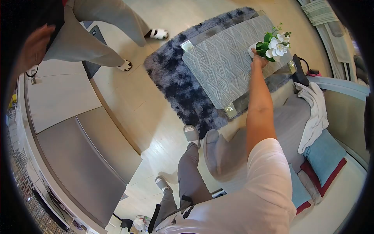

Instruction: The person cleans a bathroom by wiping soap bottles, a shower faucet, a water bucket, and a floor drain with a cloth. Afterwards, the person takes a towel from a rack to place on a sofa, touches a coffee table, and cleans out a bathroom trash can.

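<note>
At the far end of the coffee table, my right hand (258,61) reaches out and closes around the pot of a potted flower (277,46). White blooms and green leaves lean to the right of my fingers. Part of its white pot (251,48) shows beside my fingers, the rest hidden behind the hand and leaves. Beneath them lies a grey patterned table cover (218,58), spread over the glass-edged table (230,110). My left hand is out of view.
At the upper left stands another person (93,50) in grey trousers, a blurred hand (35,48) raised by their body. A dark shaggy rug (167,74) lies under the table. Cabinets (78,152) line the left; a grey sofa (241,152) with blue cushions (323,154) is at right.
</note>
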The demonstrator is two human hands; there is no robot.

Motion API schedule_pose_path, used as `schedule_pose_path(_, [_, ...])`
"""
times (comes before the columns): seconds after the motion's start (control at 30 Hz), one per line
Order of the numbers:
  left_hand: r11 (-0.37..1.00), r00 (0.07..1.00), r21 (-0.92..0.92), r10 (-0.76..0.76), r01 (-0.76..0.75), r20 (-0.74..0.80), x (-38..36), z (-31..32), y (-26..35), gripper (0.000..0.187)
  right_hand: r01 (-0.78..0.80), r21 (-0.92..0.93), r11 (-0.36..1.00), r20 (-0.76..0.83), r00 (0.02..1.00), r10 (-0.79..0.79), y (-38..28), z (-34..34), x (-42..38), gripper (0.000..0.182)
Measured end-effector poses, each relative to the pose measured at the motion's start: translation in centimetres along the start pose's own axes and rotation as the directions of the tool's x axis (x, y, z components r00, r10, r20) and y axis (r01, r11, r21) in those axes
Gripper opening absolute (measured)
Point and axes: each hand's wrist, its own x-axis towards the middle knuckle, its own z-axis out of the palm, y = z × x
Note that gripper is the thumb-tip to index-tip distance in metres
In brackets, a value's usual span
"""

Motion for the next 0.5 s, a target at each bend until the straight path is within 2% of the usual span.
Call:
schedule_pose_path(0.1, [1.0,1.0,0.003,-0.002,0.002,0.011,0.3,1.0,1.0,0.044,-0.022,0.028,0.999,0.0,1.0,0.023,0.6,0.2,0.2,0.098])
schedule_pose_path(0.2, [1.0,1.0,-0.001,0.003,-0.003,0.018,0.7,1.2,1.5,0.044,0.026,-0.044,0.999,0.043,0.999,-0.024,2.4,0.3,-0.3,0.108])
schedule_pose_path(0.27, [1.0,0.999,-0.001,0.006,-0.006,0.034,1.3,1.3,1.7,0.044,-0.014,-0.478,0.878,-0.008,1.0,0.012,2.7,-2.1,-3.7,0.084])
schedule_pose_path(0.3, [1.0,0.999,-0.001,0.007,-0.007,0.04,1.7,1.4,1.8,0.044,0.306,-0.44,0.844,0.301,0.936,-0.183,3.2,-4.2,-5.4,0.084])
schedule_pose_path(0.33, [1.0,0.999,-0.001,0.011,-0.011,0.048,1.9,1.4,1.9,0.044,0.587,-0.309,0.749,0.572,0.743,-0.346,4.1,-6.5,-7.3,0.084])
schedule_pose_path(0.4, [1.0,0.999,-0.017,0.011,-0.011,0.051,2.5,1.6,1.8,0.044,0.889,-0.131,0.439,0.86,0.323,-0.396,4.8,-8.6,-11.7,0.086])
schedule_pose_path(0.47, [1.0,0.998,-0.022,0.012,-0.011,0.06,3.1,1.9,1.8,0.044,0.939,-0.255,0.232,0.927,0.306,-0.217,5.1,-9.3,-15.1,0.083])
schedule_pose_path(0.5, [1.0,0.998,-0.024,0.012,-0.011,0.06,3.4,2.0,1.9,0.045,0.941,-0.257,0.222,0.926,0.306,-0.224,5.7,-9.0,-15.7,0.083])
